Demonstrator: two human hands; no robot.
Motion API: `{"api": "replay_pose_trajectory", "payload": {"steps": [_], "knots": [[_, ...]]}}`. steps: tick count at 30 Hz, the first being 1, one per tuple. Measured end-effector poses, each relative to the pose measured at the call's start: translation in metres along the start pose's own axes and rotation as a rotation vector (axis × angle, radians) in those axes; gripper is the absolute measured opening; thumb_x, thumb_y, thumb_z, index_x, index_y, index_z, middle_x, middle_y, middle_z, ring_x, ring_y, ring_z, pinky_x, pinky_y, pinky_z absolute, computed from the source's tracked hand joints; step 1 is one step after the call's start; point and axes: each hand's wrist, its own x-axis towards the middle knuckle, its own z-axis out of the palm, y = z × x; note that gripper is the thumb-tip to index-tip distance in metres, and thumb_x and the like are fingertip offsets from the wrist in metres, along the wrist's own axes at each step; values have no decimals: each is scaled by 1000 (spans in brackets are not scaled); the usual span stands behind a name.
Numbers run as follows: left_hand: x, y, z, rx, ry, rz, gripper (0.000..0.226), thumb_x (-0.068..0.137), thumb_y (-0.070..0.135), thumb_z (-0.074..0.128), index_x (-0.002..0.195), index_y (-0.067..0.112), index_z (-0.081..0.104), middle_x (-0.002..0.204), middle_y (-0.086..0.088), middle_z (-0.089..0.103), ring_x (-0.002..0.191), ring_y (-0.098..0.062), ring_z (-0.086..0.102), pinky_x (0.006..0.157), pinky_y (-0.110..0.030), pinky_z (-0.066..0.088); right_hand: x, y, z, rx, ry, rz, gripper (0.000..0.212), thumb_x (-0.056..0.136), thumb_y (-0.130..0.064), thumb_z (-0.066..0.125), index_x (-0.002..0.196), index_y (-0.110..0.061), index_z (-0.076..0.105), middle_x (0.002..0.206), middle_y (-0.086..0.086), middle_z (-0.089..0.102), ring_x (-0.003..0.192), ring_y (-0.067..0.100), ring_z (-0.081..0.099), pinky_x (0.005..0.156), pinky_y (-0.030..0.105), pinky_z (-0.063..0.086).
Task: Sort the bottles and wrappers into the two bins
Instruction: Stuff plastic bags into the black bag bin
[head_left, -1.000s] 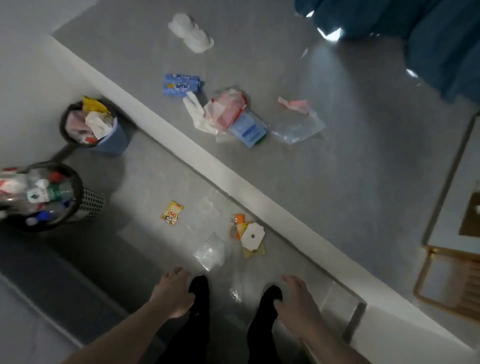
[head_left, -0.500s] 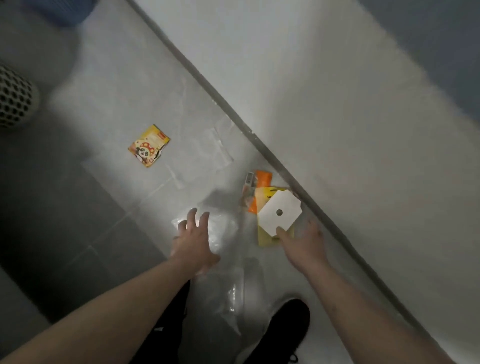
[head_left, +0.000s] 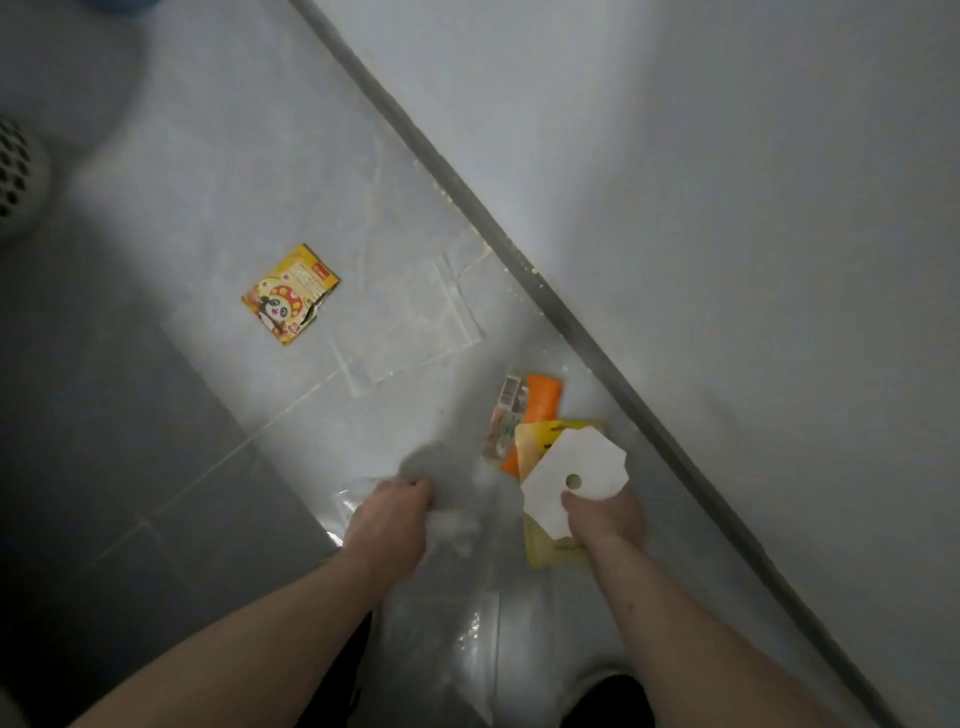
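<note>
Left hand (head_left: 387, 522) is gripping a clear bag (head_left: 457, 525); right hand (head_left: 602, 519) is pinching a white card (head_left: 576, 478); panda wrapper (head_left: 290, 293) print is lying unreadable nearby.

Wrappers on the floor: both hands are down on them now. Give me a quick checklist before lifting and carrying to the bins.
1. Left hand grips clear bag: ok.
2. Right hand grips white card: ok.
3. Yellow wrapper under the card also gripped: cannot tell.
4. Orange wrapper picked up: not ok, lies on the floor.
5. Panda wrapper picked up: not ok, lies apart.
6. Bins in view: not ok, only the mesh bin edge shows.
</note>
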Motion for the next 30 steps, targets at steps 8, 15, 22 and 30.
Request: {"api": "replay_pose_trajectory", "payload": {"steps": [8,15,22,30], "knots": [[-106,41,-107,-232,108,-112,21,78,7,55,90,22,65,93,0,68,91,-28,64,73,-32,45,-138,10,-107,222,-83,-108,40,87,-22,77,123,-10,66,115,12,70,102,32,67,78,31,49],[-271,78,-258,-321,151,-276,12,81,17,63,89,25,68,87,-5,75,92,-31,70,67,-31,45,-309,-32,-287,166,-121,-312,19,87,-19,76,102,-12,66,92,-3,68,90,20,66,73,28,46],[-452,140,-399,-450,274,-261,20,80,39,78,98,30,74,91,3,75,94,-27,70,70,-28,44,-469,-73,-444,118,-201,-523,31,85,-1,60,105,-25,61,95,-8,67,89,15,65,75,22,42],[-598,215,-475,-579,439,-149,51,70,25,88,118,28,73,109,6,75,102,-12,69,88,-16,45,-581,-52,-559,148,-220,-651,24,86,-5,65,104,-20,67,97,-2,72,90,19,67,61,15,47]]}}
